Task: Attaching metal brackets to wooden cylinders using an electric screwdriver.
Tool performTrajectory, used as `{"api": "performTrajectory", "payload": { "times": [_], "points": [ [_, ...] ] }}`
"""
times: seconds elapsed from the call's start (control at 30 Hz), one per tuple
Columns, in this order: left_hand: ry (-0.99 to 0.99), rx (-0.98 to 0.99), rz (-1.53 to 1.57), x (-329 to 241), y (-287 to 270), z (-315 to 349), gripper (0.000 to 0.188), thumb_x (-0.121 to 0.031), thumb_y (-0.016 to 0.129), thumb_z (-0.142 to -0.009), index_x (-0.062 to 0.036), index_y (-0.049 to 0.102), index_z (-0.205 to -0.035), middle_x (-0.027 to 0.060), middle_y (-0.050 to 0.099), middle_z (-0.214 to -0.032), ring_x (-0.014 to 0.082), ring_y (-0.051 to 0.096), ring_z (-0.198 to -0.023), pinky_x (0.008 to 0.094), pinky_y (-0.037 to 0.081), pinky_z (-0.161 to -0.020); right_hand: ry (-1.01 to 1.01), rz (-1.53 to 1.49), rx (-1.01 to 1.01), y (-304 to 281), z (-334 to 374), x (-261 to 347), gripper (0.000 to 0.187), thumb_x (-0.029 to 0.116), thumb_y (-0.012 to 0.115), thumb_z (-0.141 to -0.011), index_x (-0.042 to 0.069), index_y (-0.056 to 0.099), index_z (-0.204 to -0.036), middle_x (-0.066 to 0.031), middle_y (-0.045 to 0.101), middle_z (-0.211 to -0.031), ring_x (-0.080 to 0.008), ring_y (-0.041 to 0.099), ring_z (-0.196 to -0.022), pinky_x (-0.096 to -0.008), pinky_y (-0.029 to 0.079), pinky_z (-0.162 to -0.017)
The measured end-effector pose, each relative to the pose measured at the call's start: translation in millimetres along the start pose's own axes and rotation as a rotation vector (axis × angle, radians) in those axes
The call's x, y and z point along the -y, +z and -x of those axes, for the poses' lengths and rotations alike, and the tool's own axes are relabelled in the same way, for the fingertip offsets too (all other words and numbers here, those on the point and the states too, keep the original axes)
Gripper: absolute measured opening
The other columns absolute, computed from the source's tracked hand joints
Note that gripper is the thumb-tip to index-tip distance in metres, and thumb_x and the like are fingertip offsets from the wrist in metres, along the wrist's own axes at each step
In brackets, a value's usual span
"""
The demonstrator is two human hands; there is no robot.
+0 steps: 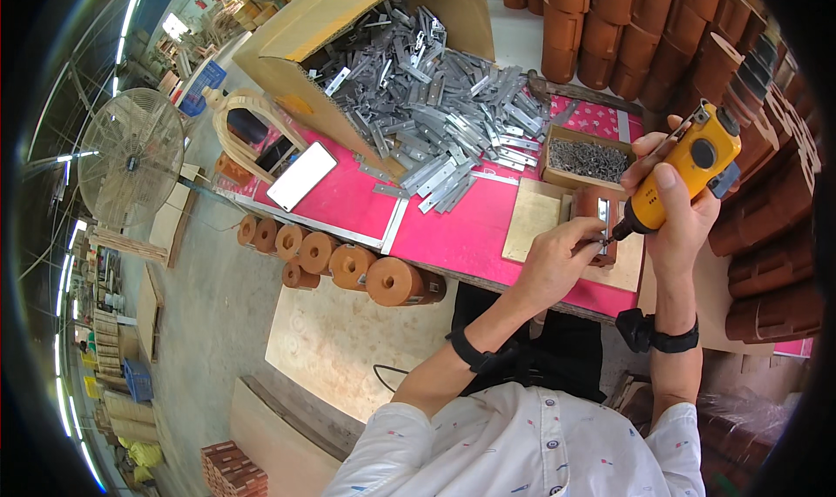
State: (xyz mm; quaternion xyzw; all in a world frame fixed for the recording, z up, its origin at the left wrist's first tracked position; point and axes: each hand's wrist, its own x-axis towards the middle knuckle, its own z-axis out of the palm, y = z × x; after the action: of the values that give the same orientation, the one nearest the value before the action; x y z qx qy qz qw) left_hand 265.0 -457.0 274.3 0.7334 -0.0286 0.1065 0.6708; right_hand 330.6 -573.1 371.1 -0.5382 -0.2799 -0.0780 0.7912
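Note:
My right hand (679, 209) is wrapped round a yellow and black power screwdriver (697, 162), tilted with its dark nose down to the left. The nose meets a shiny metal strip (603, 211) lying on a reddish-brown wooden piece (585, 205). At the near end of that strip, the fingers of my left hand (557, 262) are pinched together, close to the bit. Whatever is between these fingertips is too small to make out. Under the brown piece lies a pale wooden board (531, 218). Just beyond it stands a small cardboard box of screws (557, 176).
A tipped cardboard box (348, 131) spills many metal strips (444, 118) over the pink tabletop (453, 236). A phone (302, 176) leans at the left beside a wooden frame (231, 131). Stacked brown pieces (766, 227) crowd the right; round ones (392, 281) line the near edge.

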Motion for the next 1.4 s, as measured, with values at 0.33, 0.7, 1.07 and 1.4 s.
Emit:
{"api": "performTrajectory", "payload": {
  "times": [0.33,0.7,1.07,1.4],
  "points": [
    [0.078,0.083,-0.153,-6.8,-4.6,-2.0,0.025,0.001,0.061,-0.084,0.0017,0.061,-0.109,0.015,0.068,-0.096,0.0232,0.069,-0.088,0.0329,0.055,-0.078,0.007,0.019,-0.013,0.5,-1.4,-0.2,0.04,0.007,0.061,-0.087,-0.003,0.046,-0.123,-0.0142,0.063,-0.102,-0.0162,0.064,-0.074,-0.0273,0.053,-0.066],
    [0.089,0.038,-0.17,-1.8,-3.5,-2.5,0.026,0.0,0.063,-0.083,0.002,0.061,-0.109,0.0159,0.067,-0.096,0.0247,0.069,-0.087,0.0332,0.055,-0.077,-0.017,0.027,0.009,0.4,-2.1,-1.2,0.037,0.007,0.061,-0.088,-0.003,0.048,-0.121,-0.0143,0.063,-0.103,-0.0167,0.064,-0.075,-0.0279,0.053,-0.066],
    [0.089,0.049,-0.161,-5.4,-4.2,-3.3,0.028,0.001,0.065,-0.081,0.0021,0.061,-0.109,0.0155,0.065,-0.1,0.0238,0.068,-0.089,0.0323,0.056,-0.077,0.017,0.074,-0.015,1.8,-2.1,-0.1,0.051,0.013,0.061,-0.089,-0.004,0.039,-0.132,-0.0151,0.061,-0.102,-0.0151,0.062,-0.073,-0.0266,0.051,-0.065],
    [0.111,0.025,-0.17,-2.0,-0.3,-5.1,0.028,0.001,0.067,-0.081,0.0014,0.061,-0.108,0.0138,0.064,-0.099,0.0227,0.068,-0.088,0.0318,0.056,-0.076,0.01,0.071,-0.014,1.0,-2.4,-1.1,0.05,0.013,0.061,-0.089,-0.003,0.04,-0.131,-0.0148,0.061,-0.102,-0.0152,0.063,-0.074,-0.0266,0.051,-0.066]
  ]
}}
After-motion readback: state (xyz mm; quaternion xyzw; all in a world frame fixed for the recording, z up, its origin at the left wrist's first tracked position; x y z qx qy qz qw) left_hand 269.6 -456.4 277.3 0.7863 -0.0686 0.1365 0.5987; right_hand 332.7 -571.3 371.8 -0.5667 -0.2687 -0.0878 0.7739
